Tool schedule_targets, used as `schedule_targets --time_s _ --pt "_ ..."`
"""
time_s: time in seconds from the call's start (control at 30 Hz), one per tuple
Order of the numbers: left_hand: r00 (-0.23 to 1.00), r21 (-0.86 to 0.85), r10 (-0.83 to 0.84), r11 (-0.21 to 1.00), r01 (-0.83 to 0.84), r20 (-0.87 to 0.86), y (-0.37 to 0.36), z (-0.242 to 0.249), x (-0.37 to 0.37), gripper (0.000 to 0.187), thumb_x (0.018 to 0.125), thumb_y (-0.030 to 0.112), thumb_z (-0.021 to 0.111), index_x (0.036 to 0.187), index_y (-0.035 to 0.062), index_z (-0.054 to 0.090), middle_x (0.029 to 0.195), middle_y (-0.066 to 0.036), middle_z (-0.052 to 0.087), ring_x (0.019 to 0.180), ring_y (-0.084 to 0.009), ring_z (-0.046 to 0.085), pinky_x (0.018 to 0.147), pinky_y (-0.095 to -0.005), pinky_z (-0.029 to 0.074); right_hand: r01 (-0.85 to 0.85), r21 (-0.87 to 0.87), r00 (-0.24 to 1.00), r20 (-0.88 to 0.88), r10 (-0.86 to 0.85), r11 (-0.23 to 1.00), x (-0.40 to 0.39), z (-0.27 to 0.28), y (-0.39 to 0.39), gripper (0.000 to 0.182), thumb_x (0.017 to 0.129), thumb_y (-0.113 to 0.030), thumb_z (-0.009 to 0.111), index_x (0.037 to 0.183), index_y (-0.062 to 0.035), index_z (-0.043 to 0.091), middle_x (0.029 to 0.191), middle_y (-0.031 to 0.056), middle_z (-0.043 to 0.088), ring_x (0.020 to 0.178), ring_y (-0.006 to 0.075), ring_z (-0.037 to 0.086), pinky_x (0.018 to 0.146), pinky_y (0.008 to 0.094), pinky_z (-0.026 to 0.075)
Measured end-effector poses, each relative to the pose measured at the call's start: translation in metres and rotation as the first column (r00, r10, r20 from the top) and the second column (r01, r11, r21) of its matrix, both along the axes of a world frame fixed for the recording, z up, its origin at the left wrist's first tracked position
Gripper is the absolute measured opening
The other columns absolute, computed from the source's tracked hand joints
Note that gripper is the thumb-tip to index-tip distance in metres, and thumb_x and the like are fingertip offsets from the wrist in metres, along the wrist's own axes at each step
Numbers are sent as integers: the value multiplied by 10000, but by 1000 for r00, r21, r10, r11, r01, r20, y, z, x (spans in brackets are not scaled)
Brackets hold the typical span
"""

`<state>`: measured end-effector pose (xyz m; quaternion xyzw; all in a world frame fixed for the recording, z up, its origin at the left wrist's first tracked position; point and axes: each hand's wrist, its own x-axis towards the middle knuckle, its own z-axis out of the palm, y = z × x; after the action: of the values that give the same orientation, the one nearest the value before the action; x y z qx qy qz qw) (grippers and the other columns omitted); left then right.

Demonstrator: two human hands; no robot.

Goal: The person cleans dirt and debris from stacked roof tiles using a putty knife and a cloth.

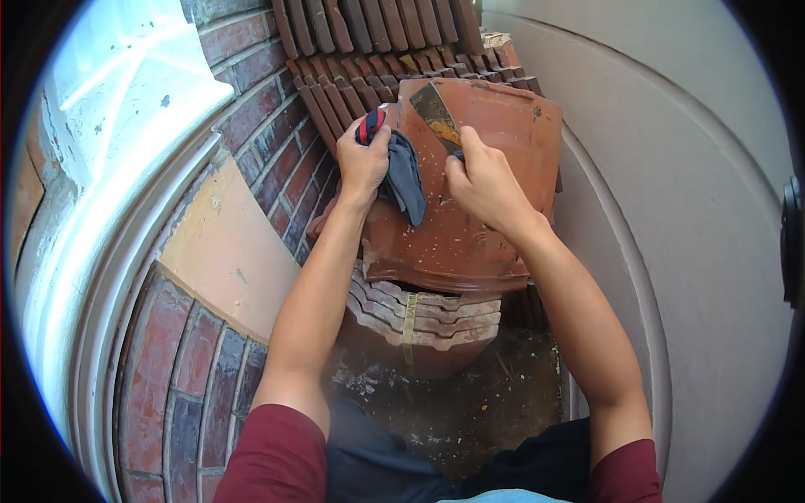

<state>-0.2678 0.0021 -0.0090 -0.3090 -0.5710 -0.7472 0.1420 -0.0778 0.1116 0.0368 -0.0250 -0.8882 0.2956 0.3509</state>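
My left hand (pixel 366 163) is closed on a dark grey cloth (pixel 404 180) with a red and navy striped part showing above the fingers. In my right hand (pixel 493 183) is a putty knife (pixel 434 113), its flat metal blade pointing up and left and stained yellowish near the handle. Most of the handle is hidden by my fingers. Both hands are over a large reddish-brown roof tile (pixel 470 239), whose surface is dotted with small pale flecks. The blade is above the tile's upper part; whether it touches cannot be told.
Beneath the tile is a strapped stack of curved tiles (pixel 419 323). More tiles (pixel 377 25) are stacked in rows at the back. A brick wall (pixel 277 159) with a pale sill (pixel 226 243) stands left, and a smooth beige wall (pixel 671 168) right. The floor (pixel 503 394) is dirty with debris.
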Motion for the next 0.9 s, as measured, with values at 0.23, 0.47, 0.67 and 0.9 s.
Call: schedule_targets --time_s 0.23,0.47,0.67,0.9 --pt "977 127 -196 975 185 89 -5 -5 -1 277 911 40 706 1171 -59 715 1003 -14 718 880 -71 625 820 -229 499 161 183 970 151 -190 970 -56 19 -8 232 980 -165 533 1027 60 565 925 348 691 923 546 672 865 590 527" --pt "981 143 -174 977 161 82 -3 -2 5 173 919 41 725 1083 -16 733 947 32 687 829 -49 591 763 -225 474 138 224 975 138 -172 965 -63 14 -7 210 968 -139 524 1023 55 583 935 351 696 932 545 677 875 587 532" --pt "983 141 -163 979 150 81 -4 -3 6 129 921 63 730 1034 1 739 915 50 671 808 -43 571 742 -219 453 180 227 981 35 -193 957 -72 -2 -9 189 986 -145 551 956 41 548 863 331 672 851 551 640 784 594 503" --pt "997 26 41 999 -43 61 -17 -6 11 148 956 151 716 928 6 729 852 63 638 752 -46 534 710 -240 440 146 37 988 -60 -143 989 -49 -1 2 230 1018 -198 558 982 28 529 788 262 674 723 435 692 716 536 531"
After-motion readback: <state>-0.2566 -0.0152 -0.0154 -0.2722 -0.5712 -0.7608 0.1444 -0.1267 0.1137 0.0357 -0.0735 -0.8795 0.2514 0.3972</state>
